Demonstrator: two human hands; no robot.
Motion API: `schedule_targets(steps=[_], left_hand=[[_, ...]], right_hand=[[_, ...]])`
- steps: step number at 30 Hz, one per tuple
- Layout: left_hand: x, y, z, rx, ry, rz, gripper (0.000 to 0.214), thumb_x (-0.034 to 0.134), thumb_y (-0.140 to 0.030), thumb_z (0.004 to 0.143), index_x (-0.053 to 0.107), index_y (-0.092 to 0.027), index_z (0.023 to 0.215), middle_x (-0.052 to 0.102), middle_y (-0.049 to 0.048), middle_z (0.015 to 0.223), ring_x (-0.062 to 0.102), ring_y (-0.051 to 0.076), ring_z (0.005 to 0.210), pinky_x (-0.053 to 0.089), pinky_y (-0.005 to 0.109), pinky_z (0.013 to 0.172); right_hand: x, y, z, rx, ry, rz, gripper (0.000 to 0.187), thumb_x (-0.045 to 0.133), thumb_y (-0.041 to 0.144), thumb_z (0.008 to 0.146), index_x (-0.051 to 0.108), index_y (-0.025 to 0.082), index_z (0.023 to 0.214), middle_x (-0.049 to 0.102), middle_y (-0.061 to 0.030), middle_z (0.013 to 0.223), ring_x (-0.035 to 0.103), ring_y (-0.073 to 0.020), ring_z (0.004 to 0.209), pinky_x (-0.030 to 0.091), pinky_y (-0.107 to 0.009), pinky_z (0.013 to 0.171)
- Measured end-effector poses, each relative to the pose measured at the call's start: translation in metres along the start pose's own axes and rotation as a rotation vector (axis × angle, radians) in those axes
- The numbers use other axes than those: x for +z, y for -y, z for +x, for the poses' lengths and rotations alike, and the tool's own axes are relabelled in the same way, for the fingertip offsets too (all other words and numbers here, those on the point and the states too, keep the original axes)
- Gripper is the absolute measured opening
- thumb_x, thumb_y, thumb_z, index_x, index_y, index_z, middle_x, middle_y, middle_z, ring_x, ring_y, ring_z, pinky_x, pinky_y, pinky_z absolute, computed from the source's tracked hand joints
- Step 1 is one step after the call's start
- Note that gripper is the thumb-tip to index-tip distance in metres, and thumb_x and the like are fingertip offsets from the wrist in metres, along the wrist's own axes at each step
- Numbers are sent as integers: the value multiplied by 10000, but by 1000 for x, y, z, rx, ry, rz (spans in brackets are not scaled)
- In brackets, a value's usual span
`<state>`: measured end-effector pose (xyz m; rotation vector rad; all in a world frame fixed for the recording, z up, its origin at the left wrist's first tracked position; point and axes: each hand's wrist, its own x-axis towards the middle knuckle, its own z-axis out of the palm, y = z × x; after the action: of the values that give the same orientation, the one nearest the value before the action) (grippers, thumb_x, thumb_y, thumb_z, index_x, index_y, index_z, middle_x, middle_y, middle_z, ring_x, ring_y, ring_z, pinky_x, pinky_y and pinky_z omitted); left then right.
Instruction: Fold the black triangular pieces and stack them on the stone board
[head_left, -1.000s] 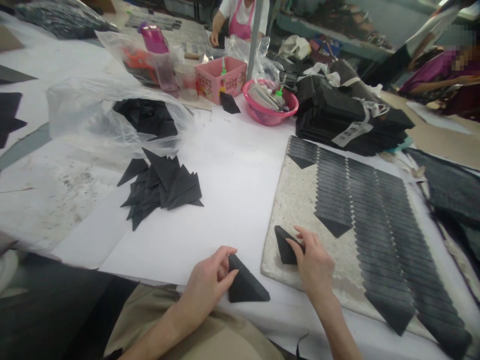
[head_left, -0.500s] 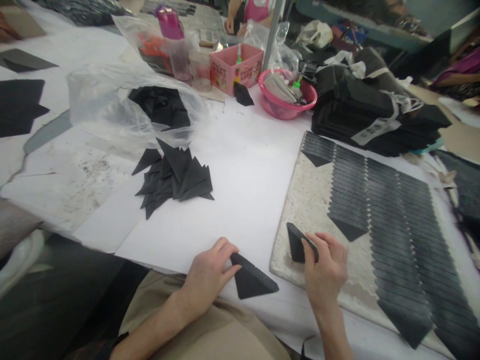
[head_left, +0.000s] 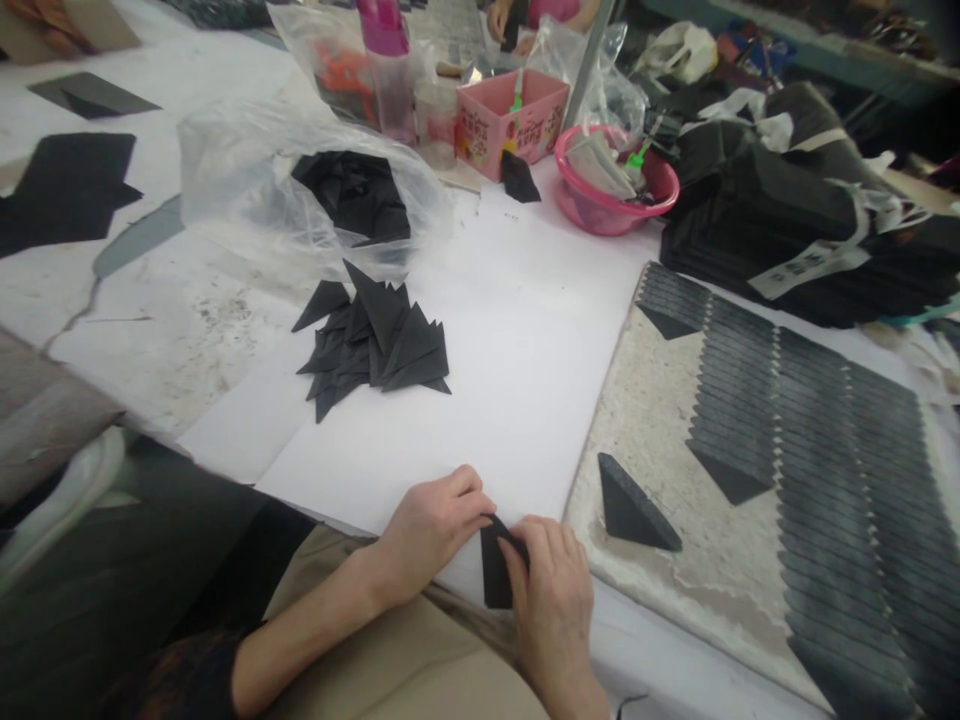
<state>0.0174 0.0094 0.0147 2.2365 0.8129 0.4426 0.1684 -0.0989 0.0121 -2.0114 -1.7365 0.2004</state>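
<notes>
At the table's front edge, both hands grip one black triangular piece point(head_left: 495, 575) that looks like fabric or thin leather. My left hand point(head_left: 435, 530) pinches its upper left corner. The thumb and fingers of my right hand point(head_left: 551, 585) close on its top edge and cover its right part. Just right of my right hand, a single black triangle with a folded-looking edge point(head_left: 634, 510) lies on a pale, stained board point(head_left: 652, 400). Overlapping rows of similar pieces point(head_left: 817, 480) fill the board's right side. A loose pile of black triangles point(head_left: 382, 340) sits on the white table to the left.
Behind the pile lies a clear plastic bag point(head_left: 232, 190) holding more black pieces. A pink box point(head_left: 510, 115), a pink basin point(head_left: 615, 200) and a purple-capped bottle point(head_left: 390, 80) stand at the back. Stacked black bundles point(head_left: 772, 210) rise behind the board. Another person's hands show at the top.
My right hand has let go of a black triangle, now lying on the board, and moved left to grip the piece in my left hand. The whole view has shifted slightly.
</notes>
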Motion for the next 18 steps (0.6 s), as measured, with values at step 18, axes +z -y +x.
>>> schedule_targets(steps=[18], left_hand=[[-1, 5, -15, 370, -112, 326, 180, 453, -103, 965, 602, -85, 1064, 636, 90, 857, 589, 180, 778, 527, 315, 672]], right_hand=[[15, -5, -12, -73, -81, 113, 269, 501, 137, 946, 674, 268, 1106, 613, -44, 891, 532, -154, 795, 432, -297, 721]])
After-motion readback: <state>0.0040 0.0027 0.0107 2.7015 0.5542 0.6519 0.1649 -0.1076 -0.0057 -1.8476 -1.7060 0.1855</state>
